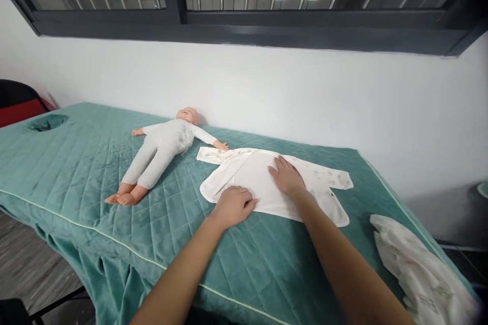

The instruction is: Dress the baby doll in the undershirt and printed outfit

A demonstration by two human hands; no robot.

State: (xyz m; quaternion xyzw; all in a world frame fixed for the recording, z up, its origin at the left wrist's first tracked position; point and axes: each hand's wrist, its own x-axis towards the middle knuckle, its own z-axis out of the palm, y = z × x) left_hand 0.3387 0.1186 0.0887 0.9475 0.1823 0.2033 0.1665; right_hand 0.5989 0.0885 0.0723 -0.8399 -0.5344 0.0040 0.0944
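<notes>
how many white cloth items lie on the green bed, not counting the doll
2. One garment is spread out under the left hand and right hand; one crumpled cloth lies at the picture's lower right. More could be hidden beneath them.

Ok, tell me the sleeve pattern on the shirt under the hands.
Small scattered prints on white sleeves, clearest in the head view.

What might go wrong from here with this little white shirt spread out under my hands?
Your left hand and right hand rest on the shirt; sliding them could bunch it. The doll's outstretched hand lies right by one sleeve, so tugging might catch it. The crumpled cloth lies near the bed's edge and might slip off.
</notes>
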